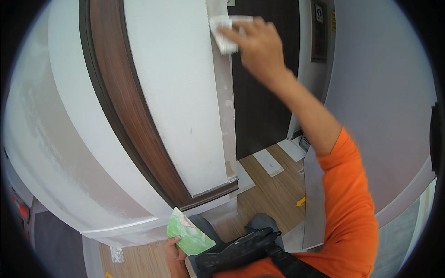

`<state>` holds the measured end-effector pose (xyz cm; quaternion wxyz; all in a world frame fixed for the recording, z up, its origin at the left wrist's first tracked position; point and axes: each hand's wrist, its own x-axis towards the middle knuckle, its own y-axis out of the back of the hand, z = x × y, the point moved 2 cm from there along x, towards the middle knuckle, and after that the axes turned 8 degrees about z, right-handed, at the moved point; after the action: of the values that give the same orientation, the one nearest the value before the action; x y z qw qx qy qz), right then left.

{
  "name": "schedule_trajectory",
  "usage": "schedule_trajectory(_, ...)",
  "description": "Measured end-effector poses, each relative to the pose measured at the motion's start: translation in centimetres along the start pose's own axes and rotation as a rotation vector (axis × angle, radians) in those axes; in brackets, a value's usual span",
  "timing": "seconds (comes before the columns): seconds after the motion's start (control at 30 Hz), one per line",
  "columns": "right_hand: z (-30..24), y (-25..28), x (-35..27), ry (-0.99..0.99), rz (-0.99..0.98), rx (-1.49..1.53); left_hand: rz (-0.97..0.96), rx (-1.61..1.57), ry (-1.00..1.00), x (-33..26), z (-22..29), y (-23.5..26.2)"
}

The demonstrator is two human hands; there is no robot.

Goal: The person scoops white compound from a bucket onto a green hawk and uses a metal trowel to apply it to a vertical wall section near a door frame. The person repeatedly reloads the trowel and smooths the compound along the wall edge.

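My right hand, arm stretched up, is closed on a whitish flat putty spreader. The spreader lies against the grey-beige strip along the corner edge of the white wall; motion blurs it slightly. Low in front of my body, my left hand grips the edge of a green flat plate. White and pinkish paste is smeared over the plate's face. Pale patches of filler show on the strip below the spreader.
Dark brown wooden trim frames the wall panel. Beyond the corner stands a dark door. White boards lie on the wood-look floor, near a yellow arrow. A grey panel rises on the right. A black bag sits across my lap.
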<state>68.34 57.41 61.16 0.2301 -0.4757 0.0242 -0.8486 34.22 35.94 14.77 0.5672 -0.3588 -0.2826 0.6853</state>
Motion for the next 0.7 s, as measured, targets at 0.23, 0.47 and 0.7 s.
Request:
schedule_trajectory(0.23,-2.1,3.2,-5.5,-0.58,0.172,0.638,0.046,0.003,-0.017,-0.6,-0.7,2.3)
schedule_trajectory(0.47,6.0,-4.7,-2.2,-1.27,0.293,1.22,0.019,0.003,-0.004,-0.8,-0.4,0.9)
schedule_trajectory(0.7,3.5,-4.3,-6.2,-1.302,0.18,1.312,0.021,-0.013,-0.005,-1.1,-0.2,1.5)
